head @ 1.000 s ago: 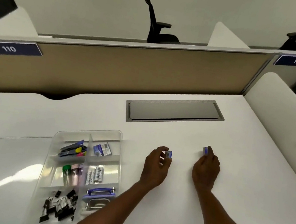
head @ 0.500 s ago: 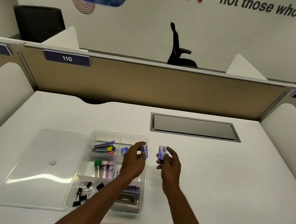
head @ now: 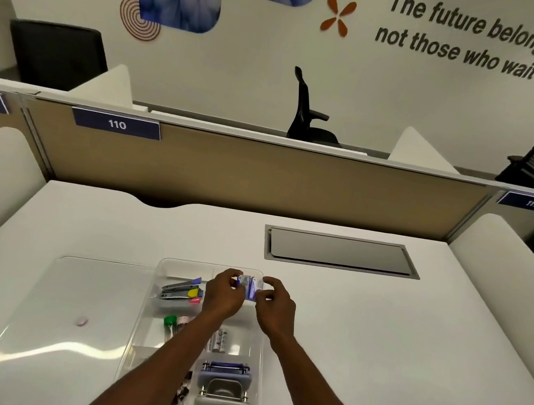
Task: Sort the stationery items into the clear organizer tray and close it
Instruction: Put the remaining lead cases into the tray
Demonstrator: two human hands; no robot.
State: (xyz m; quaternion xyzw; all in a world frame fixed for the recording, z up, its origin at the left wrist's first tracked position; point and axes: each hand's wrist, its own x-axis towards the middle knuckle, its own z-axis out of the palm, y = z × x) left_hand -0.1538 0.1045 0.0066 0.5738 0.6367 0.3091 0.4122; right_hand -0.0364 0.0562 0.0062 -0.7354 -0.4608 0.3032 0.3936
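Observation:
The clear organizer tray (head: 155,293) sits on the white desk, divided into compartments. My left hand (head: 223,294) and my right hand (head: 274,305) meet over its far right compartment, each pinching small blue-and-white staple boxes (head: 248,286). Other compartments hold highlighters and staplers (head: 181,290), small capped tubes (head: 170,325), white packets (head: 220,341), a purple-and-grey hole punch (head: 224,386) and black binder clips (head: 182,401), partly hidden by my left forearm. The tray's clear lid (head: 59,327) lies flat on the desk, touching the tray's left side.
A grey cable hatch (head: 341,252) is set into the desk behind and right of the tray. A tan partition (head: 255,176) closes the desk's far edge, with white padded dividers on both sides. Black office chairs stand beyond it.
Both hands carried the small blue boxes leftward from the open desk to the tray's far right compartment and came together there. The view tilted up and shifted left.

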